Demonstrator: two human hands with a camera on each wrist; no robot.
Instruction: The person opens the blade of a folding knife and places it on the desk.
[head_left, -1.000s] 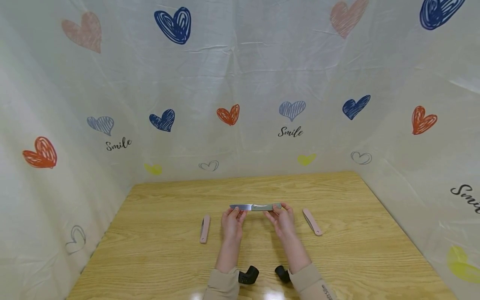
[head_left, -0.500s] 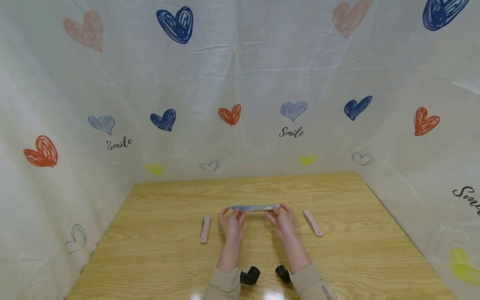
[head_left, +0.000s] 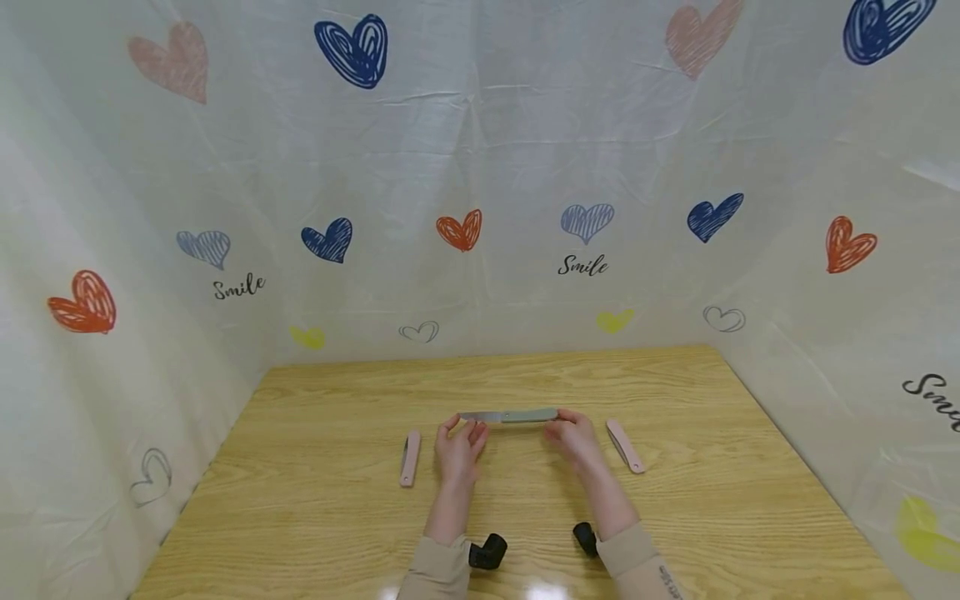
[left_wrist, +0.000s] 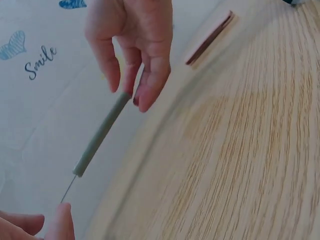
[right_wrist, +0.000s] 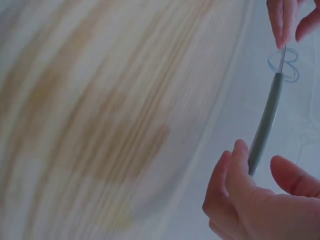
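A folding knife (head_left: 528,415) with a grey-green handle and its blade unfolded is held level above the table. My left hand (head_left: 456,454) pinches the blade near its tip; the right wrist view shows those fingertips (right_wrist: 284,37) on the thin metal. At the other end is my right hand (head_left: 576,437), its fingers touching the butt of the handle (right_wrist: 265,122). The right thumb (right_wrist: 292,175) stands apart from the handle. One pink folded knife (head_left: 409,458) lies left of my hands, another pink folded knife (head_left: 625,446) to their right.
The wooden table (head_left: 322,517) runs back to a white curtain (head_left: 517,167) printed with hearts. More curtain hangs along both sides. Black wrist cameras (head_left: 489,552) stick out inward from both beige sleeves (head_left: 435,571).
My right hand has shifted back and rightward toward the handle's end, its thumb coming off the handle. The blade has turned in the left fingers, which still pinch it.
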